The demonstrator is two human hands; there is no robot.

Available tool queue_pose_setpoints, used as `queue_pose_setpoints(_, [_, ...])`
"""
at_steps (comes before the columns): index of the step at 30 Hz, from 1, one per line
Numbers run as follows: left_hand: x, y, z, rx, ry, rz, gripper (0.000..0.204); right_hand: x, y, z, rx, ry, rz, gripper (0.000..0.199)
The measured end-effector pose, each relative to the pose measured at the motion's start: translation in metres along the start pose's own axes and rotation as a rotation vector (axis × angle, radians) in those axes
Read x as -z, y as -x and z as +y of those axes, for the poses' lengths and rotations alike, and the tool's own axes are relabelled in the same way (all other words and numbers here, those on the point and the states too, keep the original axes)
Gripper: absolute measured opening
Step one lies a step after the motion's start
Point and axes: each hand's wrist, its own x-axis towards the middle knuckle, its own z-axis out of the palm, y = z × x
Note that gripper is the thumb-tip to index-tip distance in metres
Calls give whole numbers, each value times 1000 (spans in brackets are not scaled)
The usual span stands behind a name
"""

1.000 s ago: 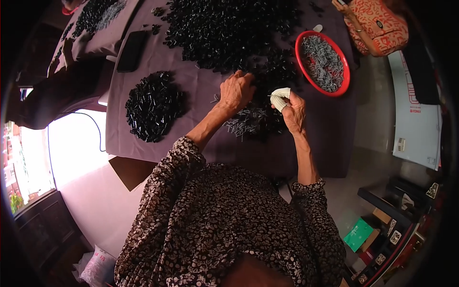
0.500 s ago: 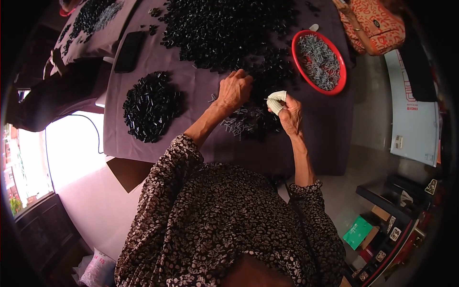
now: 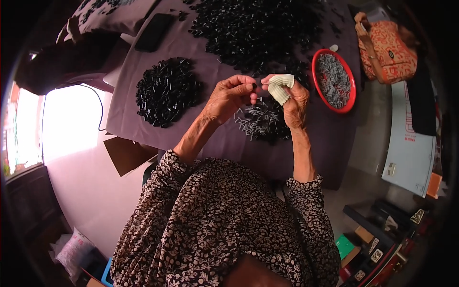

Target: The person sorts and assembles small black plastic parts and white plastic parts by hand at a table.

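Over the table's near part, my left hand (image 3: 228, 99) is closed, pinching a small black piece (image 3: 254, 87) between thumb and fingertips. Facing it, my right hand (image 3: 295, 107) wears white ribbed finger covers (image 3: 280, 89) on thumb and finger. Its covered tips are pressed together on a small thin piece, too small to make out fully. The two hands' fingertips almost meet. Beneath them lie loose grey pins (image 3: 253, 125) beside and on some black pieces. A round heap of black pieces (image 3: 167, 93) is left of my left hand.
A large black heap (image 3: 258, 33) spreads across the purple tablecloth's far side. Right of my hands, a red basin (image 3: 353, 93) holds many grey pins. A dark phone (image 3: 154, 32) lies far left. An orange patterned bag (image 3: 392, 52) sits beyond the table's right edge.
My left hand has come from the far black pieces to meet my right hand, now with a black piece in its pinch. The whole view has shifted and turned slightly.
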Motion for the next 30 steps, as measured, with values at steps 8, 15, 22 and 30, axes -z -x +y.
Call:
queue_pose_setpoints(8, [-8, 9, 8, -76, -49, 72, 11, -15, -5, -10, 62, 88, -141, 25])
queue_pose_setpoints(15, [-18, 8, 13, -125, -349, 104, 14, -9, -12, -12, 136, 169, -153, 22])
queue_pose_setpoints(22, [-18, 6, 4, -171, -409, 177, 13, -12, -8, -11, 76, 156, -120, 20])
queue_pose_setpoints(30, [-16, 4, -4, -152, 178, 271, 15, -18, -6, -2, 70, 83, -91, 19])
